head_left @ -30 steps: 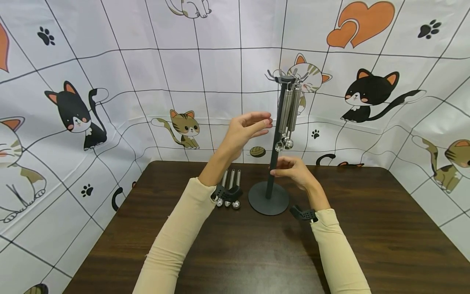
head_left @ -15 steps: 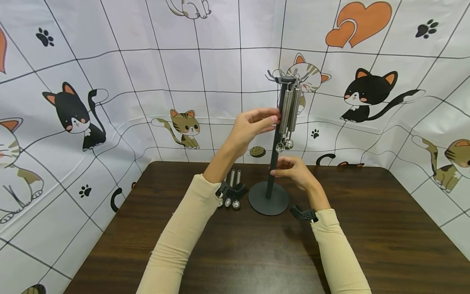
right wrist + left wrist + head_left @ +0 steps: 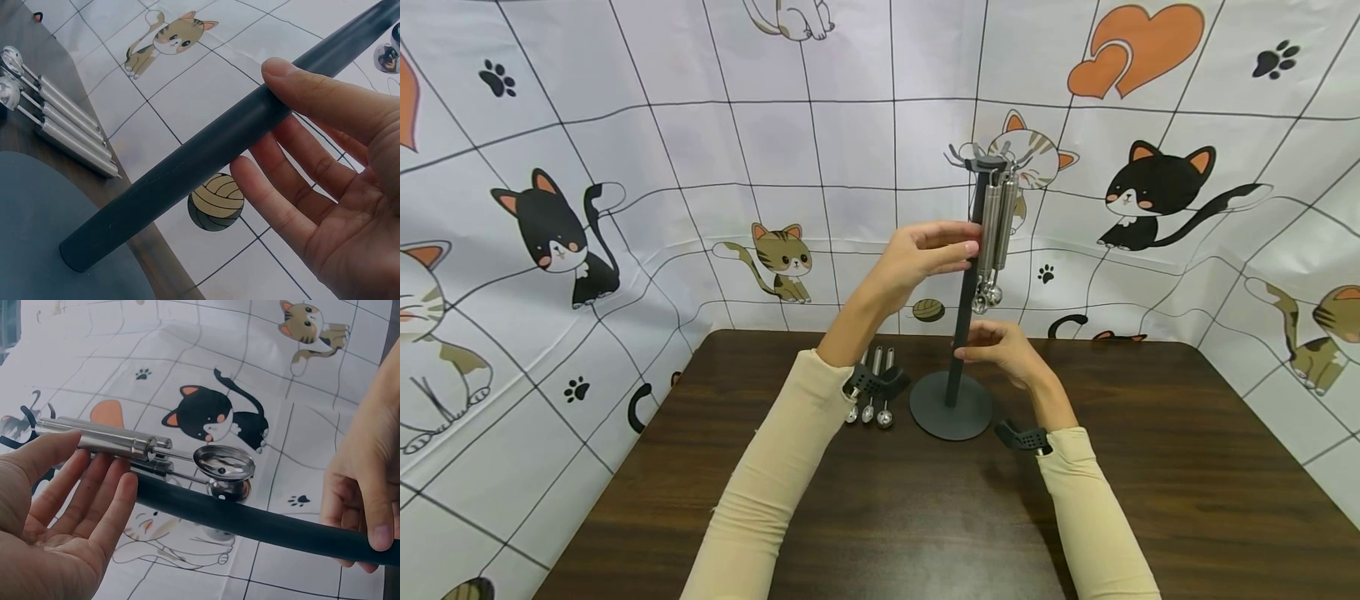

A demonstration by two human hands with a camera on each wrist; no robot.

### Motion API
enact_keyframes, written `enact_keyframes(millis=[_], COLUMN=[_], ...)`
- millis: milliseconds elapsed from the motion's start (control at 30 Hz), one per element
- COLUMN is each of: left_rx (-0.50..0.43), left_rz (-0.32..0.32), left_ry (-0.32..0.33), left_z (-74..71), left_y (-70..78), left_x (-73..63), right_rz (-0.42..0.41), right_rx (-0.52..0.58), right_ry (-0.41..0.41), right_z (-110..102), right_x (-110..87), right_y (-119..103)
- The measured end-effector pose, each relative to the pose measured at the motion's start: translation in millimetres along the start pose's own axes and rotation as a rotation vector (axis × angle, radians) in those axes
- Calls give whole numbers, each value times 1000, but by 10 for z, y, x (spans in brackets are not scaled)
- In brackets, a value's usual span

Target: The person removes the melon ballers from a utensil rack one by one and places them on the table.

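A dark utensil stand [image 3: 967,296] with a round base and hooks on top stands upright on the table. From its right-side hooks hang several steel melon ballers [image 3: 994,225], one with an oval scoop [image 3: 225,464]. My left hand [image 3: 917,257] reaches across the upper pole from the left, fingers fairly straight, thumb and fingertips at the hanging handles [image 3: 115,440]. Lower down, my right hand [image 3: 1003,354] pinches the pole between thumb and fingers, also seen in the right wrist view, where the pole [image 3: 181,159] runs down to the base [image 3: 37,225].
Three more steel melon ballers [image 3: 885,412] lie side by side on the brown table [image 3: 910,517], left of the base and partly behind my left wrist strap [image 3: 876,383]. A white cloth backdrop [image 3: 842,142] with cartoon cats rises behind the table.
My left hand has moved right to the pole and the hanging handles. The hanging melon ballers have shifted slightly right. My right hand keeps its hold on the pole.
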State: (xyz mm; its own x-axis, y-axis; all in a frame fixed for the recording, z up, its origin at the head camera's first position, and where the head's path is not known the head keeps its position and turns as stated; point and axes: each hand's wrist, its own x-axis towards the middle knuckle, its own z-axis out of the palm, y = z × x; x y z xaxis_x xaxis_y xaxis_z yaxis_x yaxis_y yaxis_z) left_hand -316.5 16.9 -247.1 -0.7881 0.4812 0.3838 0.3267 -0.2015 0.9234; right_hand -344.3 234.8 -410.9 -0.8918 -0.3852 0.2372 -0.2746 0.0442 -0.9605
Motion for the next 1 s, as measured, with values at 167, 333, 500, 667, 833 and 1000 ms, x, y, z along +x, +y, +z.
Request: enact_keyframes(millis=[167, 333, 500, 667, 833, 1000], left_rx=[-15, -26, -37, -40, -34, -43], left_rz=[-27, -43, -62, -78, -82, -86], left_ry=[-8, -9, -11, -22, -30, -26], left_z=[28, 46, 48, 37, 36, 32], left_y=[17, 13, 21, 8, 14, 13], left_x=[8, 15, 26, 42, 39, 40], right_rz=[7, 12, 18, 25, 24, 21], right_rx=[-2, -12, -28, -32, -22, -23], right_ry=[0, 4, 13, 18, 13, 6], right_z=[5, -1, -1, 11, 11, 14], right_x=[-9, -21, -16, -22, -26, -24], right_y=[-8, -5, -5, -11, -17, -25])
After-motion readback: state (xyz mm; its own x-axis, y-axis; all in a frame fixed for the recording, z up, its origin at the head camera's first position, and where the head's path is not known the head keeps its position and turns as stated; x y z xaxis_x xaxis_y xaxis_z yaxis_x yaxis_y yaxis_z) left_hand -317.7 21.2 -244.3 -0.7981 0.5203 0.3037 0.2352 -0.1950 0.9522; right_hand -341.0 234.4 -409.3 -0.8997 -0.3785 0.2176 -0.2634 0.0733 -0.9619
